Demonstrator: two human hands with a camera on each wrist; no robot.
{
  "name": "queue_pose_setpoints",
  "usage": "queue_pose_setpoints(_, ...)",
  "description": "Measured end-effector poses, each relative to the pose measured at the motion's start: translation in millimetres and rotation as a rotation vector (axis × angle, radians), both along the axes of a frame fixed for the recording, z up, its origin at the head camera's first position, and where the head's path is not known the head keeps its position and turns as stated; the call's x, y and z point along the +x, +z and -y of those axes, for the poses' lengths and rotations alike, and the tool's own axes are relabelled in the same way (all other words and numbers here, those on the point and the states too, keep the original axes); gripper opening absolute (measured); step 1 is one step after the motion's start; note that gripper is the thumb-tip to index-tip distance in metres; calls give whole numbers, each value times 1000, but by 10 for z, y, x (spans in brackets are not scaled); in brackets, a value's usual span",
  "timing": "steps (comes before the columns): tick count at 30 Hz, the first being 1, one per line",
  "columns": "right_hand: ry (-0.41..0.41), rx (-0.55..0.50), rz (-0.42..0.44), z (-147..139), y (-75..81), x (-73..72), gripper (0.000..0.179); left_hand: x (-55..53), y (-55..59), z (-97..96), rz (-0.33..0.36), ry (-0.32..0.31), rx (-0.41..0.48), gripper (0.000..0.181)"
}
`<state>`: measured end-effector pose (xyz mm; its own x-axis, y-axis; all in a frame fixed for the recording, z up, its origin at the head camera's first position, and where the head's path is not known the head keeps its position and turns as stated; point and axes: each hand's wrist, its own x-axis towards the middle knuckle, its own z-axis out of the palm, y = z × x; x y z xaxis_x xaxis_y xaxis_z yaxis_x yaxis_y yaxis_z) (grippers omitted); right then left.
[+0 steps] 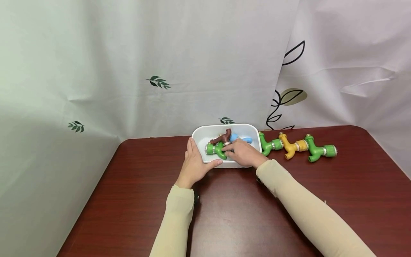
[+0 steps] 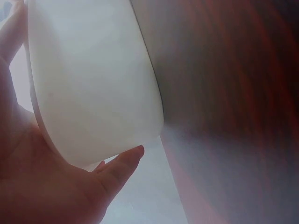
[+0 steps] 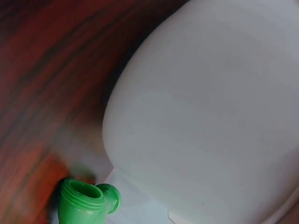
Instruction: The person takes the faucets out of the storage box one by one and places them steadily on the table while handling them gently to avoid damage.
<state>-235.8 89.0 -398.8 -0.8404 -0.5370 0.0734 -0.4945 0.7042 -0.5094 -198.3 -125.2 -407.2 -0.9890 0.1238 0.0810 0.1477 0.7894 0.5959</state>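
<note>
A white plastic tub point(image 1: 200, 132) stands near the table's back edge. My left hand point(image 1: 192, 166) rests on its near left corner, fingers straight along the left side and thumb along the front. In the left wrist view that hand point(image 2: 42, 182) lies against the tub's wall. Reaching over the front rim, my right hand point(image 1: 244, 152) pinches a green tap point(image 1: 219, 150) inside the tub; its fingers partly hide the tap. Behind that lie a brown tap point(image 1: 226, 135) and a light blue tap point(image 1: 246, 140). The right wrist view shows the tub's outer wall point(image 3: 196, 107), not the hand's grip.
On the table point(image 1: 135, 171), right of the tub, a row holds a green tap point(image 1: 266, 144), a yellow tap point(image 1: 290, 147) and another green tap point(image 1: 316, 150). A white curtain point(image 1: 192, 64) with leaf prints hangs behind the table.
</note>
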Motion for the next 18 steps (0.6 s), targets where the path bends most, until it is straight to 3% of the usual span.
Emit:
queue_pose_setpoints(5, -42, -62, 0, 5, -1, -2, 28, 3, 9, -9, 5, 2, 2, 132)
queue_pose_setpoints(10, -162, -118, -72, 16, -18, 34, 22, 2, 10, -12, 8, 6, 8, 132)
queue_pose_setpoints(18, -324, -166, -87, 77, -38, 97, 22, 9, 9, -13, 11, 14, -3, 133)
